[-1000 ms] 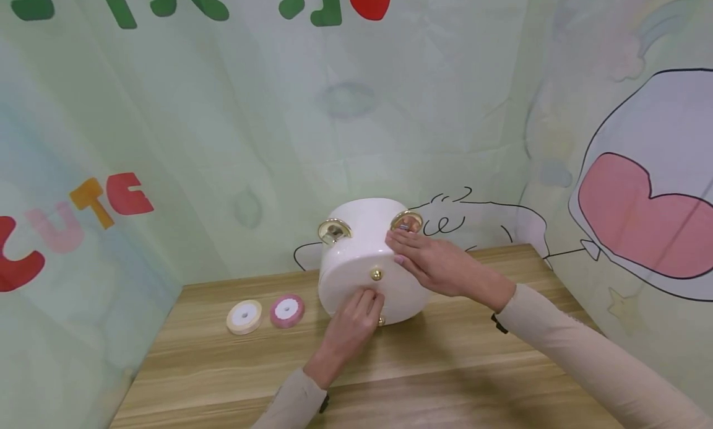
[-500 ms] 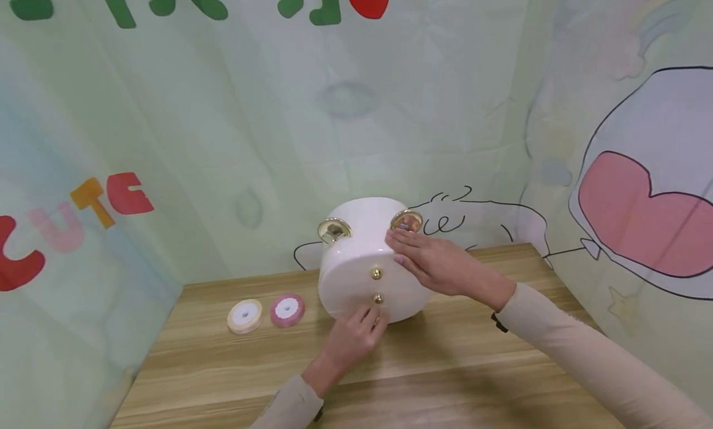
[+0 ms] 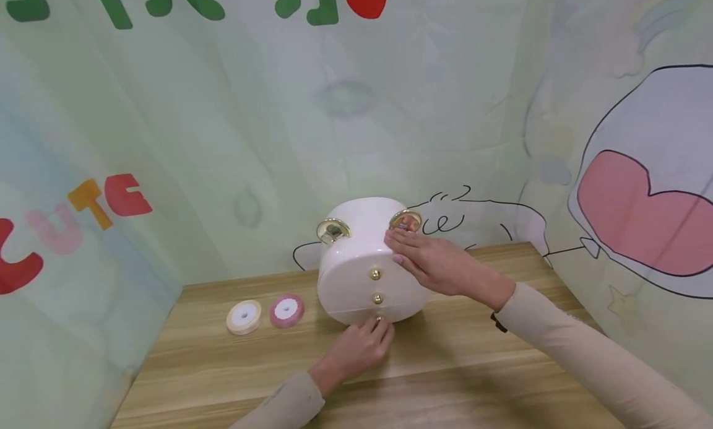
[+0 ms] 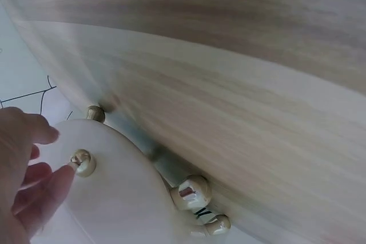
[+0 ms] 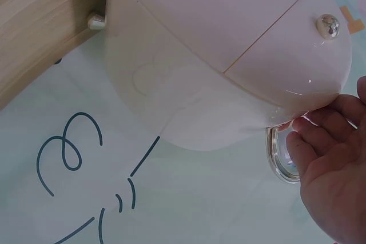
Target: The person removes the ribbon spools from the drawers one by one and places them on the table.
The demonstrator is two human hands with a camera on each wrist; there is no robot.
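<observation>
A glossy white rounded box [image 3: 348, 286] shaped like a twin-bell alarm clock stands on the table, with gold bell-like ears on top and gold knobs down its front. My left hand [image 3: 356, 351] is at the lowest knob [image 4: 84, 163]. In the left wrist view one fingertip touches that knob's edge, while another bent finger stands apart from it. The upper knob [image 3: 375, 273] and middle knob [image 3: 377, 298] are uncovered. My right hand [image 3: 437, 265] rests its extended fingers on the box's top right edge, beside the right gold ear [image 3: 405, 221].
Two ribbon spools, one cream [image 3: 244, 317] and one pink [image 3: 286, 311], lie left of the box on the wooden table [image 3: 211, 379]. Close behind hangs a printed cloth backdrop [image 3: 267, 138]. Small gold feet [image 5: 96, 22] show under the box.
My left hand has moved down the box's front from around the middle knob to the lowest one, uncovering the middle knob. My right hand has stayed in place.
</observation>
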